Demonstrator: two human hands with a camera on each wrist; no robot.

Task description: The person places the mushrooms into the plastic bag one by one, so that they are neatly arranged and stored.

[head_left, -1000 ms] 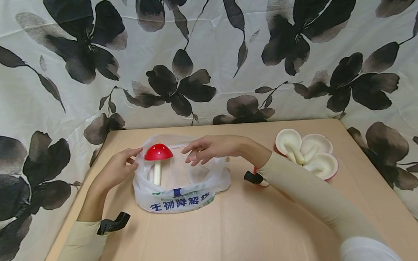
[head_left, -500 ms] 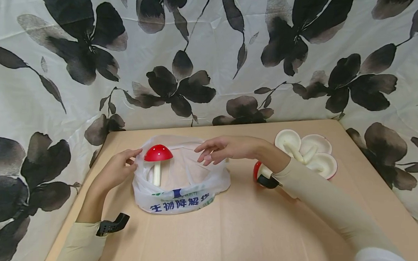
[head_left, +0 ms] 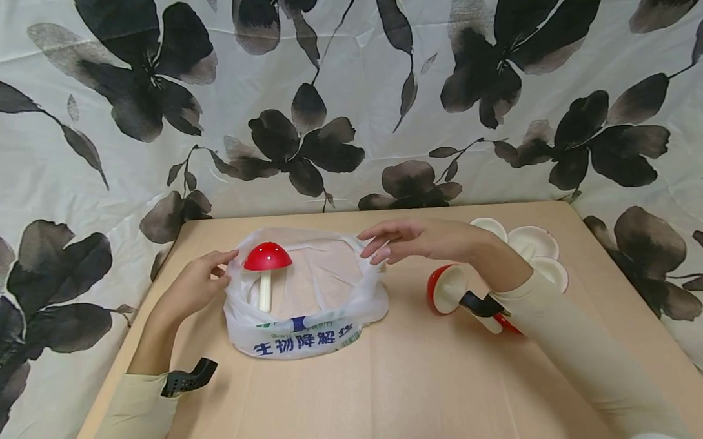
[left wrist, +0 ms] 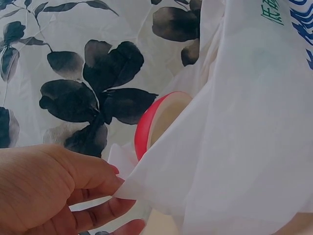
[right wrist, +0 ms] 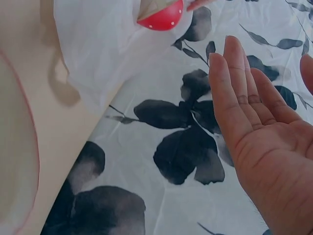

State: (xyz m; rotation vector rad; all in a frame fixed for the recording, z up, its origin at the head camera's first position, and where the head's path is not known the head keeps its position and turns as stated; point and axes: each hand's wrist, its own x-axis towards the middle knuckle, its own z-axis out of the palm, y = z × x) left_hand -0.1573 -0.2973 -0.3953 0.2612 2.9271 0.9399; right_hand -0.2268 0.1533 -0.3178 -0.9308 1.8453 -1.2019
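Left hand (head_left: 195, 282) is pinching the bag (head_left: 303, 340) at 9 o'clock, loose-fingered right hand (head_left: 420, 239) drifting toward 3, tabletop (head_left: 322, 406) stretching toward 6.

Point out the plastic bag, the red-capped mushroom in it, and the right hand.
Plastic bag (head_left: 304, 340), head view: its printed front wall.
Red-capped mushroom (head_left: 267, 258), head view: the red cap.
Right hand (head_left: 422, 239), head view: its back.

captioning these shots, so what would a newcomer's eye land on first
Probably the shiny red-capped mushroom, cap up inside the white plastic bag, whose left edge the left hand pinches. Next might come the bold black-flowered cloth behind the table. To the bag's right, a second mushroom lies on its side, partly hidden.
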